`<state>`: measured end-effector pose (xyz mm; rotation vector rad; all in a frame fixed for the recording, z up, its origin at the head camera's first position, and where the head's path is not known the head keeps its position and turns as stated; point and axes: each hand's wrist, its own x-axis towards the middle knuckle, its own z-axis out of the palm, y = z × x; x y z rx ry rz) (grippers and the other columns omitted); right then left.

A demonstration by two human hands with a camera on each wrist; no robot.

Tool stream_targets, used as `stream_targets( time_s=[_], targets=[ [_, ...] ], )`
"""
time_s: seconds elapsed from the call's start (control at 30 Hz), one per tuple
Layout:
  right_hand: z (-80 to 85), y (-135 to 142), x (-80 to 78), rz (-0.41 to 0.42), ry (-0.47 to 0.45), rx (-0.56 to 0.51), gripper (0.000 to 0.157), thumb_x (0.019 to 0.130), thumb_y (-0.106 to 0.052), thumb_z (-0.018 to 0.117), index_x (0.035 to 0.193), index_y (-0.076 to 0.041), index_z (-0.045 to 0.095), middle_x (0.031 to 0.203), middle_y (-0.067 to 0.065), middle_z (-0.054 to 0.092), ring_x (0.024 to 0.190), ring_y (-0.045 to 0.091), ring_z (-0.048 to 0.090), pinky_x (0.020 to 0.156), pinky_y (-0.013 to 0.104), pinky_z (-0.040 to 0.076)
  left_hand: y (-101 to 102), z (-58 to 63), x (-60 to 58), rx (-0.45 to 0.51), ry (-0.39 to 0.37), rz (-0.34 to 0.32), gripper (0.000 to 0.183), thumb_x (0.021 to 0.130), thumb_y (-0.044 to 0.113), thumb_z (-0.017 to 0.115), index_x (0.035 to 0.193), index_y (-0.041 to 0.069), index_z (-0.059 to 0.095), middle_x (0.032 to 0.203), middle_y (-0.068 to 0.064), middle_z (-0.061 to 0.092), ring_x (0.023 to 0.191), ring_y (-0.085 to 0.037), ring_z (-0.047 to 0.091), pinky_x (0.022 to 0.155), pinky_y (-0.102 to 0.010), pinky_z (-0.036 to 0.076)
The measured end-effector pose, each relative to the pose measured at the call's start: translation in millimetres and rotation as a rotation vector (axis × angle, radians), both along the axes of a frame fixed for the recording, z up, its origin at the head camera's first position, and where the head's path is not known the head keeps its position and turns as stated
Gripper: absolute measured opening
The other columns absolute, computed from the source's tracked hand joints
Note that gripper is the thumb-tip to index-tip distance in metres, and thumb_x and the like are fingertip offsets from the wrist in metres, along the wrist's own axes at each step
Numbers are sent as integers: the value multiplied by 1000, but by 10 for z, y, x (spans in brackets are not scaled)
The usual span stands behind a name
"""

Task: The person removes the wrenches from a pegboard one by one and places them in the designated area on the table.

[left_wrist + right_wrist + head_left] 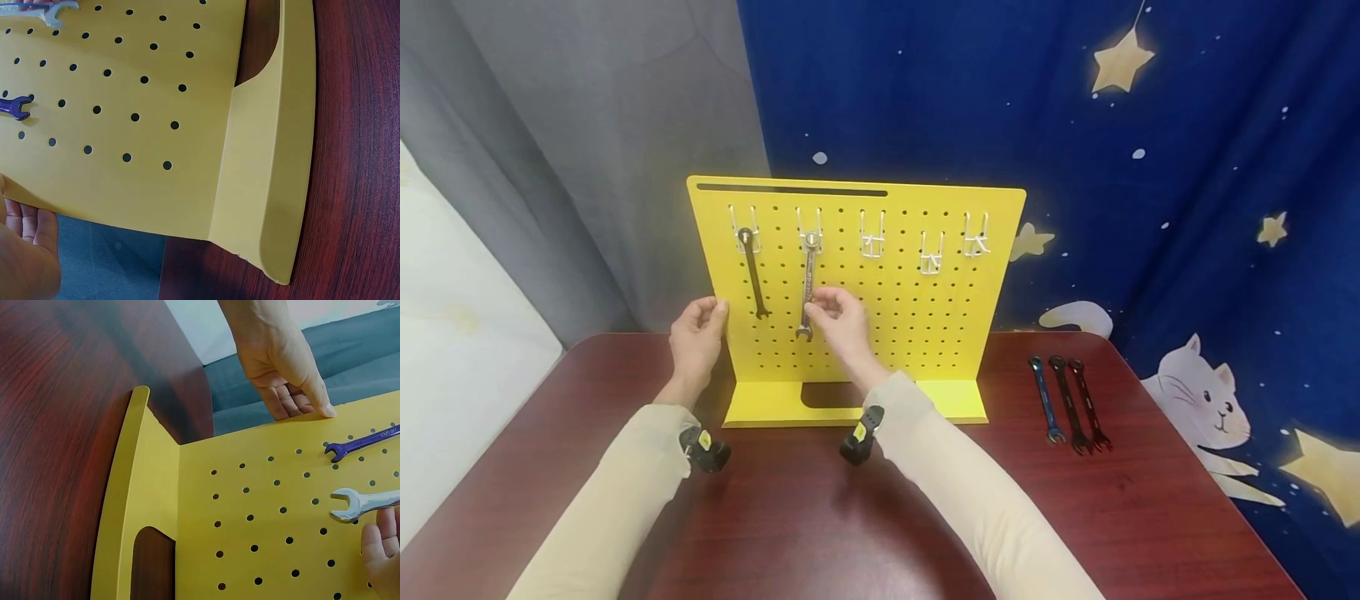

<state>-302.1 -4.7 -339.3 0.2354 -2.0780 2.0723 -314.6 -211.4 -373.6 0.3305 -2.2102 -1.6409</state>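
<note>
A yellow pegboard (1007, 217) stands upright on the table. At its left edge my left hand (696, 333) grips the board, thumb on the front and fingers behind. My right hand (844, 329) pinches the lower shaft of a silver combination wrench (809, 271), whose ring end is up at the second white hook from the left. The wrench's open end (350, 505) points down, close over the board. Left of it, a dark combination wrench (754, 275) hangs from the first hook; it looks purple in the wrist views.
Three more white hooks (872, 237) on the board's right half carry nothing. On the table to the right lie a blue wrench (1047, 400) and two dark wrenches (1070, 404), side by side. A blue curtain (925, 100) hangs behind the board.
</note>
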Motion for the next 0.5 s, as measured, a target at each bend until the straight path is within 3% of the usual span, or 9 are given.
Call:
stream_targets(
  time_s=[0.27, 0.5],
  targets=[
    [12, 12, 28, 37, -24, -76, 20, 85, -2, 65, 104, 1, 63, 99, 13, 65, 81, 14, 62, 76, 26, 55, 6, 8, 7, -13, -2, -4, 49, 92, 48, 52, 123, 10, 55, 113, -1, 59, 99, -8, 52, 85, -25, 45],
    [31, 46, 65, 45, -12, -24, 19, 87, -2, 64, 105, 2, 62, 99, 14, 65, 81, 15, 62, 76, 29, 55, 7, 10, 20, -8, -15, -10, 50, 93, 49, 50, 124, 9, 54, 120, -6, 58, 104, -12, 52, 94, -32, 45]
  ],
)
